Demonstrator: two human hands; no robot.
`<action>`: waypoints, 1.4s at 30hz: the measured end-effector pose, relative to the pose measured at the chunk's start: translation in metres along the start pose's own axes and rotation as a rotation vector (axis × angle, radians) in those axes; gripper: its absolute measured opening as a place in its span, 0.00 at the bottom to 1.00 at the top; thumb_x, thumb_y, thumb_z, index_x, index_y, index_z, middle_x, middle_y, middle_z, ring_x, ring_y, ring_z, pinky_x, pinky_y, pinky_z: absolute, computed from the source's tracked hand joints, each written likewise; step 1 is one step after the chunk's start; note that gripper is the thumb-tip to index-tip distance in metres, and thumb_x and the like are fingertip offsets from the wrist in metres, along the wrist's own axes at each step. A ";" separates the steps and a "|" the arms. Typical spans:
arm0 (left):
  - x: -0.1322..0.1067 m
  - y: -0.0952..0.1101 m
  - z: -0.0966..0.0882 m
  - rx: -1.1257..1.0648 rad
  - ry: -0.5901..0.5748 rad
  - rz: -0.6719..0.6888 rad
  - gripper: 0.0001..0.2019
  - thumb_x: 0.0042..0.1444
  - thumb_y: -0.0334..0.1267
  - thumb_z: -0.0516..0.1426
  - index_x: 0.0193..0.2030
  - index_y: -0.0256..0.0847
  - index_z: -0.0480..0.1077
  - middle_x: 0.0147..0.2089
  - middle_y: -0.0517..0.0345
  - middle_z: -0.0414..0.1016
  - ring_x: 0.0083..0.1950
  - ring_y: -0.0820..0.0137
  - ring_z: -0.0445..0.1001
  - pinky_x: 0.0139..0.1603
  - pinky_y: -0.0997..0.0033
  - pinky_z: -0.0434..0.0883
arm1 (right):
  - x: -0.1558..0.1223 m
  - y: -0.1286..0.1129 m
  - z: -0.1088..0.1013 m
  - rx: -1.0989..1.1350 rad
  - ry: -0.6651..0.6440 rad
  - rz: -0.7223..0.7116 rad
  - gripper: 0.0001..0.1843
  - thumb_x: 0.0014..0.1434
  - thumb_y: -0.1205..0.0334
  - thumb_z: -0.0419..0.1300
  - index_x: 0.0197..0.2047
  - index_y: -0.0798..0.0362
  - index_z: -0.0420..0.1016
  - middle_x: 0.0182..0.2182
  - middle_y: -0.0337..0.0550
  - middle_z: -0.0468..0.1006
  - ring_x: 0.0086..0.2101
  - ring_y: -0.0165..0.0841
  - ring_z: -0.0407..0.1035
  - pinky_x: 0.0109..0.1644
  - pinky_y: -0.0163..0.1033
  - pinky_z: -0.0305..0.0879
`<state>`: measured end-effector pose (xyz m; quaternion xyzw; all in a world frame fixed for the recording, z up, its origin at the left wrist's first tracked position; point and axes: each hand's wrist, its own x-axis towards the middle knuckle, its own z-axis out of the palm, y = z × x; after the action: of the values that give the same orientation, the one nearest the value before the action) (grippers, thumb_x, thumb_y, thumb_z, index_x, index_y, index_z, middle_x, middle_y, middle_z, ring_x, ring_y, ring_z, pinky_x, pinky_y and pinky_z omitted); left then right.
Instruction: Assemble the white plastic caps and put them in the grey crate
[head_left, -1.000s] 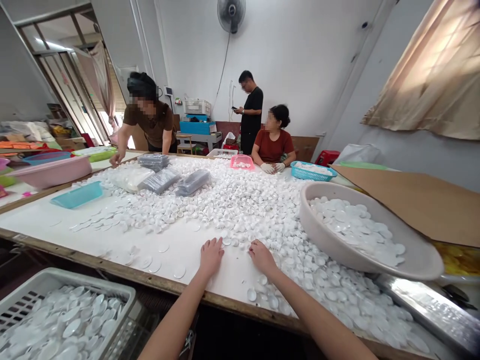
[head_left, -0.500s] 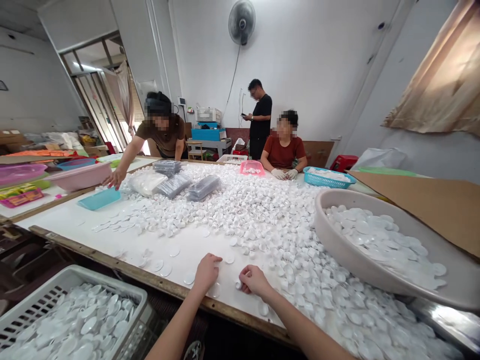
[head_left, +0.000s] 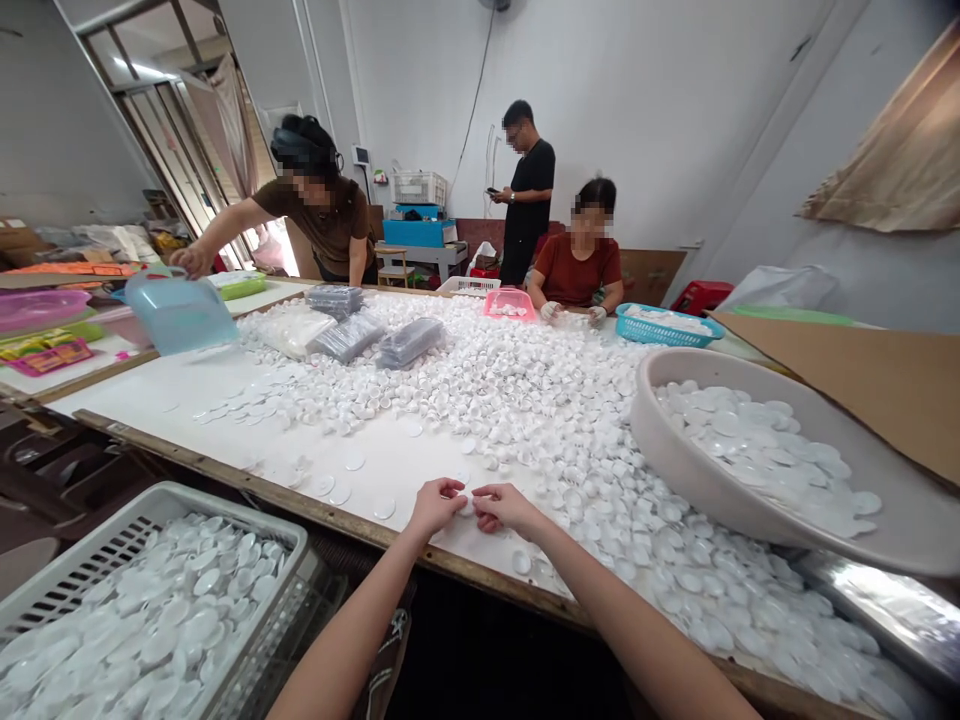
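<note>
Above the near edge of the white tabletop, my hands come together around small white plastic parts. My left hand (head_left: 436, 506) is closed, with thumb and index finger at a white plastic piece (head_left: 469, 508) between the hands. From the other side my right hand (head_left: 508, 509) pinches a small white cap, mostly hidden by its fingers. Whether the two parts touch, I cannot tell. A few flat white discs (head_left: 385, 508) lie to the left of my hands. A wide heap of small white caps (head_left: 517, 400) spreads beyond them and to the right.
A white crate (head_left: 296, 535) of white pieces stands at lower left. At right, a large grey basin (head_left: 645, 410) holds white discs. Plastic-wrapped packs (head_left: 411, 343) lie on the heap. A co-worker (head_left: 326, 215) lifts a blue tub (head_left: 176, 310); another, gloved, sits opposite (head_left: 577, 270).
My left hand has left the disc on the table and closed its fingers; my right hand has moved up beside it. The co-worker at left has raised the blue tub. The view tilts down.
</note>
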<state>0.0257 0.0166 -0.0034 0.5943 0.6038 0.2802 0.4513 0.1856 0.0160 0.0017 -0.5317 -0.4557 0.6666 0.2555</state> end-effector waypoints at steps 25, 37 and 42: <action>0.032 0.005 0.000 -0.033 -0.434 -0.389 0.13 0.39 0.40 0.58 0.31 0.39 0.61 0.18 0.65 0.66 0.20 0.72 0.69 0.19 0.75 0.65 | 0.030 -0.022 -0.010 -0.134 -0.169 0.345 0.06 0.40 0.74 0.57 0.23 0.56 0.65 0.13 0.37 0.70 0.20 0.31 0.69 0.21 0.31 0.65; 0.040 0.007 0.002 0.185 -0.198 -0.109 0.16 0.49 0.50 0.46 0.35 0.39 0.61 0.20 0.63 0.65 0.15 0.74 0.65 0.16 0.78 0.58 | 0.048 -0.014 -0.010 -0.155 -0.009 0.066 0.09 0.50 0.66 0.51 0.37 0.56 0.56 0.12 0.34 0.67 0.16 0.30 0.67 0.17 0.32 0.64; 0.014 0.031 -0.005 0.085 -0.084 0.080 0.17 0.48 0.50 0.47 0.35 0.38 0.64 0.29 0.58 0.70 0.26 0.75 0.68 0.26 0.78 0.63 | 0.019 -0.030 -0.006 -0.208 0.138 -0.208 0.08 0.47 0.64 0.54 0.33 0.56 0.64 0.25 0.41 0.71 0.22 0.28 0.69 0.25 0.32 0.66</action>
<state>0.0375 0.0351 0.0232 0.6478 0.5713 0.2469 0.4393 0.1810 0.0476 0.0186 -0.5499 -0.5563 0.5475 0.2973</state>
